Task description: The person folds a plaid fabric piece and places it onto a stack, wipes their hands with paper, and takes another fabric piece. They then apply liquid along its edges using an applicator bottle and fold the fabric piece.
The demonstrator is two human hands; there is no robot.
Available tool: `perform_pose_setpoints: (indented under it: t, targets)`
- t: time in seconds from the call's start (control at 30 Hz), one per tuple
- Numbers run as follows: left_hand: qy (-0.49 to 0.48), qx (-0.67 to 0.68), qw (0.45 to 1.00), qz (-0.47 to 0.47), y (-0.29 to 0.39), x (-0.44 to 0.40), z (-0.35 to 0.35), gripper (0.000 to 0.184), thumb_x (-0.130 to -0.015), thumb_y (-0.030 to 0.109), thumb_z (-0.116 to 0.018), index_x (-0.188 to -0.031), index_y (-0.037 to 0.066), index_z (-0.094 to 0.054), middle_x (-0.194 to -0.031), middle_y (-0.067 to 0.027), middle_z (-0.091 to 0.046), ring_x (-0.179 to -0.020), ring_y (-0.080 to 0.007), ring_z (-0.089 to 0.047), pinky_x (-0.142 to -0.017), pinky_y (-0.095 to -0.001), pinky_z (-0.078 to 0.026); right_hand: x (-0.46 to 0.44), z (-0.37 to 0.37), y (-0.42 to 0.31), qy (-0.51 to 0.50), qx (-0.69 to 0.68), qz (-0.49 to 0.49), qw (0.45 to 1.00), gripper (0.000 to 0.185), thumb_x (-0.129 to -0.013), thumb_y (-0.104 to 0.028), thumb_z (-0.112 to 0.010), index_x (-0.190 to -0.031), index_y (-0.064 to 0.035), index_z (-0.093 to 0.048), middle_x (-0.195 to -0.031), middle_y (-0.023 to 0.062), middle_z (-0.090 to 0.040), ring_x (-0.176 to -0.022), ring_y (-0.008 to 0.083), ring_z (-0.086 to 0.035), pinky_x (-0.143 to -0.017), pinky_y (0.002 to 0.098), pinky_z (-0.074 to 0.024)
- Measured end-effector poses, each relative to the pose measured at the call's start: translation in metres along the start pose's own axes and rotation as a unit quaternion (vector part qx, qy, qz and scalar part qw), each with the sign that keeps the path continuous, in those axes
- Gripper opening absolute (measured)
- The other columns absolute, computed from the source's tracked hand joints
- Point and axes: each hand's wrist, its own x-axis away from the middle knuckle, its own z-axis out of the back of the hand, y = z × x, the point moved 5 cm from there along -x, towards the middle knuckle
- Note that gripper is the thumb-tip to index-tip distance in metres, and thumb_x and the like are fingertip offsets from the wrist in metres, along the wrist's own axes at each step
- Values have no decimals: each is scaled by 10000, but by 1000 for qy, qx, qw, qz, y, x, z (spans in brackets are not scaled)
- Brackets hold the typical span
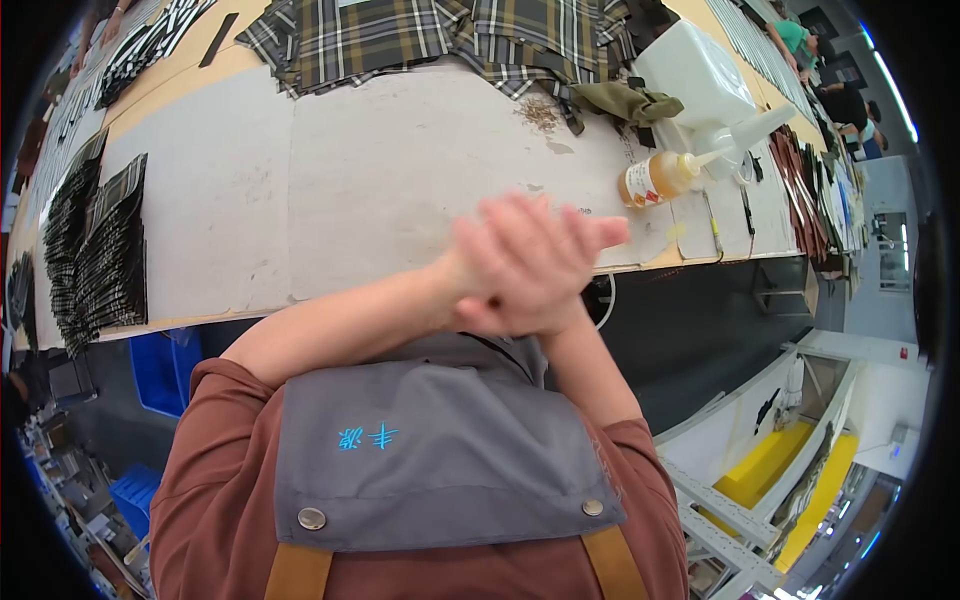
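Note:
My left hand [487, 245] and my right hand [548, 295] are pressed against each other in front of my chest, near the table's front edge. Both are smeared by motion, and their fingers overlap, so I cannot make out how far each is open or closed. No object shows between them. To their right lies a small squeeze bottle [655, 181] of amber liquid with a pointed nozzle, tilted on the pale work table [370, 190]. Beyond it is a larger white bottle [735, 140] with a long spout.
Plaid fabric pieces [370, 45] are piled at the back, beside an olive cloth [630, 102] and a white container [690, 70]. Stacked plaid strips [110, 250] hang over the left edge. A thin pen-like tool [713, 228] lies right. Blue bins [165, 370] stand below.

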Motion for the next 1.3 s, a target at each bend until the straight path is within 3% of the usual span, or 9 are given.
perform_pose_setpoints:
  t: [0.13,0.17,0.37,0.4,0.47,0.53,0.6,1.13,1.3]
  targets:
    - [-12,-9,1000,-23,13,10,-6,518,-1069,370,-377,-1494,76,-411,-1448,-111,-526,-1349,-245,-495,-1134,-394,-375,18,18,41,-7,103,-83,991,483,-952,-500,-461,-1083,-121,-730,-845,39,-684,-801,214,-656,-1041,444,-370]
    - [-24,-275,959,-60,25,16,-19,496,-1034,311,-464,-1477,90,-438,-1396,-113,-567,-1283,-241,-544,-1088,-396,-412,32,22,53,-33,89,-125,988,471,-982,-476,-449,-1088,-113,-730,-816,38,-675,-733,203,-635,-1004,445,-395]
    - [-112,-751,465,-455,61,49,-117,431,-825,237,-669,-1252,181,-655,-876,52,-615,-630,-113,-546,-539,-259,-423,75,30,81,3,92,-280,955,168,-956,-168,-620,-1001,-46,-726,-715,47,-637,-580,192,-568,-662,309,-488]
    - [-105,-703,480,-514,60,59,-136,107,-881,242,-622,-890,142,-584,-637,-13,-420,-566,-196,-510,-510,-325,-412,73,31,82,72,19,-306,949,173,-922,-29,-566,-1000,-27,-720,-682,46,-612,-571,166,-552,-607,278,-455]
    - [-131,-663,462,-574,65,78,-158,356,-755,215,-704,-1098,127,-738,-768,-6,-566,-570,-110,-442,-462,-248,-328,82,34,84,133,-61,-332,932,258,-887,111,-512,-999,-7,-713,-649,46,-586,-562,140,-537,-551,246,-423]
    - [-96,-600,520,-600,72,83,-161,218,-834,248,-627,-745,109,-485,-636,2,-377,-514,-165,-418,-465,-321,-372,105,39,88,74,-80,-367,924,329,-858,156,-431,-1004,22,-694,-651,34,-538,-578,89,-493,-543,219,-378]
    - [-361,-668,322,-566,73,92,-161,706,-991,312,-625,-1568,85,-287,-1181,-119,-675,-787,-221,-650,-766,-271,-600,110,41,81,66,-121,-410,902,302,-866,149,-428,-981,26,-679,-666,19,-501,-587,65,-449,-539,209,-348]
    - [-38,-722,557,-409,62,62,-84,500,-744,123,-666,-1240,171,-705,-712,-1,-603,-586,-174,-566,-466,-309,-408,98,31,53,109,-231,-388,886,275,-921,116,-446,-1042,27,-676,-737,34,-592,-599,82,-469,-518,218,-355]
    - [5,-809,527,-259,26,39,-32,483,-844,109,-605,-1316,212,-624,-862,3,-685,-724,-204,-653,-614,-354,-507,63,51,40,132,-262,-329,898,465,-1081,-366,-410,-1276,30,-556,-950,124,-649,-779,147,-568,-717,285,-461]
